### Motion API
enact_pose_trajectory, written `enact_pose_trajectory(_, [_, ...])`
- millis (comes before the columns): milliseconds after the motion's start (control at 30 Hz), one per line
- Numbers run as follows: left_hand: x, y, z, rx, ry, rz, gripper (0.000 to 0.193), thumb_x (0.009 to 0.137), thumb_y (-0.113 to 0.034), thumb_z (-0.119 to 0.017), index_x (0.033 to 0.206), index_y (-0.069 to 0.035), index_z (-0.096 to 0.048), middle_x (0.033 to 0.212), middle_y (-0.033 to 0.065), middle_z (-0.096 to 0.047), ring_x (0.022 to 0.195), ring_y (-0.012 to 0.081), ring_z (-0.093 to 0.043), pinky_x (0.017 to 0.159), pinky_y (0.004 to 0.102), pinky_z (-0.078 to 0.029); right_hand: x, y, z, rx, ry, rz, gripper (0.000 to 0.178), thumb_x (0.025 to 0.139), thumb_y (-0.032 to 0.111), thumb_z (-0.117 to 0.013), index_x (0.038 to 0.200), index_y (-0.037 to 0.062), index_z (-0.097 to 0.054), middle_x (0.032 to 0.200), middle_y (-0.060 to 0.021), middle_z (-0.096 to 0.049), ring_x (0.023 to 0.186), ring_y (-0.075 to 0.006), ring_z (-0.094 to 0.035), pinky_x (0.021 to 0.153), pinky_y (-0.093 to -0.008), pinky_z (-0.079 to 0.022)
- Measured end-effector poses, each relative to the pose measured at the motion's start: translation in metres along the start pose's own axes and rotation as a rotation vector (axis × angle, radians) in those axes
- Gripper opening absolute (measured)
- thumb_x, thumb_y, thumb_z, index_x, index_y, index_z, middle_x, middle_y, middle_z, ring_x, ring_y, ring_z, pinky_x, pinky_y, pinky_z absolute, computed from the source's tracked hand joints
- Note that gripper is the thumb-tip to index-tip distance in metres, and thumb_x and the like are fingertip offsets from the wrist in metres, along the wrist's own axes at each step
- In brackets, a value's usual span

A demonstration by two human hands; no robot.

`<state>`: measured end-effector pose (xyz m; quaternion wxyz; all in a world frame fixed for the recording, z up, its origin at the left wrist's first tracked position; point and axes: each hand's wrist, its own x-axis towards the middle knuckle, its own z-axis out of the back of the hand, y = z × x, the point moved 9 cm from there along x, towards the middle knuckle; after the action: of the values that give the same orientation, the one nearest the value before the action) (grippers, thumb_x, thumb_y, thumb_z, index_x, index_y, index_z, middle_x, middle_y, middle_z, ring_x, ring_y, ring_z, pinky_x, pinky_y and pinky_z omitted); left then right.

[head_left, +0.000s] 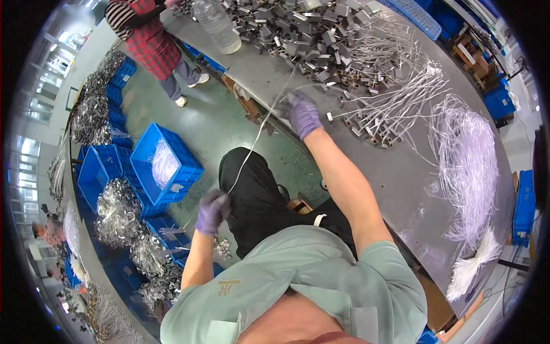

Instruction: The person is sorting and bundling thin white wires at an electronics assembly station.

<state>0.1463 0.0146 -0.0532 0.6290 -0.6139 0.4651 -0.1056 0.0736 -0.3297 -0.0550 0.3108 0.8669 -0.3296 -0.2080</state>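
My left hand [213, 212], in a purple glove, is closed around the lower end of a thin white cable [247, 153] above my left thigh. The cable slants up across the table's edge toward the heap. Over that edge, my right hand [303, 114], also gloved in purple, has its fingers bent in against the cable; the fingertips are blurred. To its right lie many white cables [395, 106] with small metal connectors at their near ends. A big heap of grey metal-cased pieces [312, 40] fills the table's far side.
Bundled clear-white strands [467, 166] cover the right of the grey table [395, 189]. A clear plastic jug [216, 26] stands at the far left of it. Blue crates [166, 163] with metal parts and strands line the left. A person in a red checked apron [149, 49] stands beyond.
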Motion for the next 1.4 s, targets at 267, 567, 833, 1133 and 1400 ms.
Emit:
enact_pose_trajectory(267, [-0.054,0.045,0.124,0.260,-0.275,0.020,0.026,0.080,-0.020,-0.064,0.064,-0.004,-0.050,0.047,0.0021,-0.045,0.037,0.0104,-0.041,0.037,0.0244,-0.029,-0.010,0.060,-0.010,-0.125,-0.126,0.262,0.022,0.093,0.016,-0.048,0.108,0.0005,-0.044,0.094,-0.0203,-0.063,0.076,-0.0326,-0.066,0.051,-0.0320,-0.054])
enact_pose_trajectory(567, [-0.036,0.042,0.140,0.187,-0.271,-0.021,0.032,0.079,-0.026,-0.068,0.061,-0.009,-0.048,0.047,0.0015,-0.044,0.036,0.0124,-0.040,0.036,0.0257,-0.027,-0.032,0.101,0.007,0.001,-0.197,0.438,0.019,0.093,0.013,-0.045,0.109,0.0024,-0.045,0.089,-0.0183,-0.063,0.073,-0.0313,-0.066,0.049,-0.0308,-0.054])
enact_pose_trajectory(833, [-0.034,0.037,0.132,0.221,-0.270,-0.021,0.029,0.079,-0.024,-0.067,0.064,-0.008,-0.049,0.047,0.0019,-0.043,0.037,0.0116,-0.039,0.037,0.0247,-0.027,-0.048,0.108,-0.007,-0.210,-0.185,0.384,0.020,0.093,0.017,-0.049,0.104,0.0001,-0.048,0.085,-0.0170,-0.064,0.067,-0.0268,-0.067,0.047,-0.0296,-0.053])
enact_pose_trajectory(1133, [-0.018,0.015,0.032,0.031,-0.030,-0.047,0.025,0.078,-0.021,-0.064,0.066,-0.005,-0.050,0.050,0.0026,-0.044,0.038,0.0115,-0.039,0.037,0.0245,-0.028,-0.101,0.087,-0.055,-0.317,-0.002,0.202,0.026,0.090,0.020,-0.054,0.102,-0.0032,-0.049,0.086,-0.0163,-0.064,0.067,-0.0204,-0.065,0.053,-0.0283,-0.053])
enact_pose_trajectory(1400, [-0.004,-0.015,-0.015,0.294,-0.105,-0.115,0.033,0.083,-0.034,-0.061,0.067,-0.006,-0.051,0.049,0.0010,-0.045,0.038,0.0089,-0.039,0.037,0.0235,-0.028,-0.110,0.149,-0.028,-0.584,-0.058,0.265,0.028,0.083,0.023,-0.065,0.092,-0.0031,-0.060,0.074,-0.0097,-0.063,0.057,-0.0134,-0.061,0.050,-0.0250,-0.048])
